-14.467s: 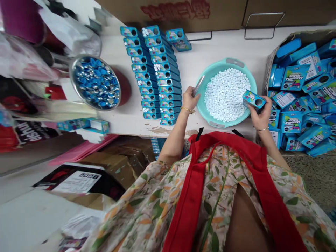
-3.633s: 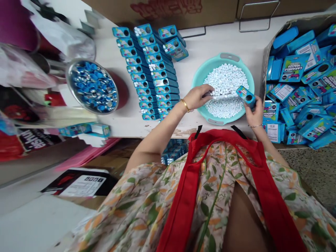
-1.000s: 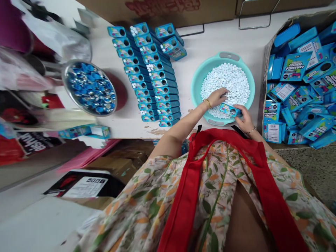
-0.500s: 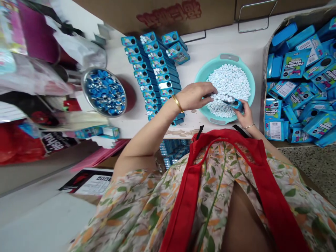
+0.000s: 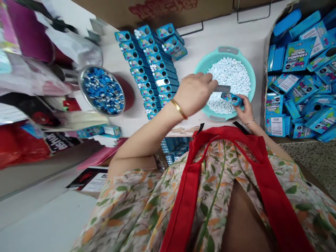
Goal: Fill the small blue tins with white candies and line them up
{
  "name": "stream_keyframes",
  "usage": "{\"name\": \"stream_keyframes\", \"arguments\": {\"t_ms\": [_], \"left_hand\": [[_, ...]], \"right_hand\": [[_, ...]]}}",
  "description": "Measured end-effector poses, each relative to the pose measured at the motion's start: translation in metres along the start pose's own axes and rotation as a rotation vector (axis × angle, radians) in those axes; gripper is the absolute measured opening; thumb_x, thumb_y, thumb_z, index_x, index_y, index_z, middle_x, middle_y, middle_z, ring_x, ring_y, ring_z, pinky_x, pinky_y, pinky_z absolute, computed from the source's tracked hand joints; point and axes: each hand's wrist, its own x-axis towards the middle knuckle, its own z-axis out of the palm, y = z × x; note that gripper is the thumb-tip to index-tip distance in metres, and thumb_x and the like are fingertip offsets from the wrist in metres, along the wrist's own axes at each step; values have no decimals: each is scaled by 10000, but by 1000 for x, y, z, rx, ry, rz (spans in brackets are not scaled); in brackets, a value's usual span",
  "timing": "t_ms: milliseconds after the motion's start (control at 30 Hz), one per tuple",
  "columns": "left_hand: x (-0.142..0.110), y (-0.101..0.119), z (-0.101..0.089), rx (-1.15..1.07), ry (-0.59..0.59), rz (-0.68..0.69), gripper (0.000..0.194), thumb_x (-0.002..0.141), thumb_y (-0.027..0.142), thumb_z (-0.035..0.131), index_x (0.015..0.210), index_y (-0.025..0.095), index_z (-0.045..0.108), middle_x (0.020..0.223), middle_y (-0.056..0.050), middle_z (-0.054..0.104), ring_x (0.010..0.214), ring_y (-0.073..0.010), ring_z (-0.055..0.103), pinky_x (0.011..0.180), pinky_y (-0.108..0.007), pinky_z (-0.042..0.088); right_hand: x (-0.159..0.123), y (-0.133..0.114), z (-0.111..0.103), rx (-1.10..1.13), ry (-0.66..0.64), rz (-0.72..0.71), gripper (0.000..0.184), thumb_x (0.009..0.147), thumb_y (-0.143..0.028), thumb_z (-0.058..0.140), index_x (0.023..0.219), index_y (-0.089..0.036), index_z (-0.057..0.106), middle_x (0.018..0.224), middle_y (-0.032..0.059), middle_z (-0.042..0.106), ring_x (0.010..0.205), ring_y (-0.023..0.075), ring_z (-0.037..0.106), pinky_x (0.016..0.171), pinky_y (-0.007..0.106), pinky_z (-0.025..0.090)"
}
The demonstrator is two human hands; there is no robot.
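Note:
My left hand (image 5: 196, 92), a gold bangle on its wrist, is closed around a grey scoop (image 5: 222, 88). The scoop is turned edge-on and reaches over a small blue candy box (image 5: 232, 99). That box is in my right hand (image 5: 245, 111), fingers wrapped round its near end, above the bowl. Below both hands sits a turquoise bowl (image 5: 198, 66) with grey handles, holding a heap of small white candies (image 5: 231, 73). Whether the scoop touches the box I cannot tell.
Rows of upright blue boxes (image 5: 160, 75) stand left of the bowl, some with white candies on top. Farther left is a metal pot (image 5: 81, 87) of blue and silver pieces. A carton (image 5: 267, 45) on the right holds many blue boxes. Cardboard (image 5: 168, 14) lines the back.
My left hand has rolled over and the scoop, earlier loaded with white candies, is now tipped on edge with none visible. My right hand keeps the box in nearly the same place.

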Motion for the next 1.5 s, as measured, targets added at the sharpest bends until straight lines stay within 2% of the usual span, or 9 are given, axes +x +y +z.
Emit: {"name": "stream_keyframes", "arguments": {"t_ms": [100,200,333,500,667,933,1133,1333,1500], "left_hand": [[30,-46,58,-21,-85,-77,349,1086,171,442,1286,193,727,1281,-184,737,1207,-346,690,1003,-475,547],[62,-65,124,-102,-192,-79,358,1038,124,461,1266,129,737,1287,-228,736,1255,-382,689,1042,-505,540],[93,-39,183,-363,-181,-20,365,1000,149,552,1320,140,729,1368,-188,738,1334,-347,673,1140,-462,517],[103,-6,206,-614,-146,4,470,937,152,560,1387,111,687,1404,-180,731,1293,-304,679,1144,-405,514],[75,-32,182,-660,-64,68,416,957,263,590,1342,143,691,1305,-148,751,1125,-276,705,1040,-398,546],[11,-71,73,-503,91,190,341,1047,349,578,1321,177,686,1221,-98,750,1083,-254,710,998,-405,558],[-2,-31,19,-242,-50,208,288,1060,272,561,1300,200,704,1208,-97,755,1134,-269,716,986,-394,552],[-9,33,-16,-22,-25,131,344,1080,103,410,1249,158,704,1069,-139,752,1060,-281,712,919,-417,543],[-22,21,-34,-75,-25,157,393,1082,156,367,1180,232,740,1033,-137,728,1075,-351,713,915,-535,561]], "right_hand": [[-3,-1,-10,-6,-6,22,414,1004,-483,682,1390,-349,615,1359,72,737,1288,330,725,1144,598,624],[-7,-7,-19,2,-20,39,423,999,-460,701,1400,-356,613,1371,66,736,1304,330,723,1160,604,615],[-11,-17,-27,37,-58,65,432,987,-475,719,1387,-336,633,1379,77,749,1319,333,723,1185,595,601],[-18,-25,-27,62,-112,135,432,970,-513,723,1346,-307,669,1353,90,772,1298,325,731,1183,565,603],[-23,-21,-22,70,-106,158,438,958,-522,729,1332,-302,671,1339,95,772,1276,322,731,1171,556,601],[-8,-4,-7,44,-33,155,459,929,-522,747,1314,-301,627,1303,80,748,1253,326,716,1170,562,597],[6,-5,5,30,-26,46,405,946,-430,690,1328,-316,613,1315,80,743,1274,328,711,1166,571,595],[9,-10,10,14,-41,6,389,950,-397,674,1328,-307,651,1327,96,762,1278,325,719,1164,565,595],[5,-14,10,53,-36,70,400,956,-472,683,1314,-296,658,1334,104,768,1286,318,724,1177,562,595]]}}
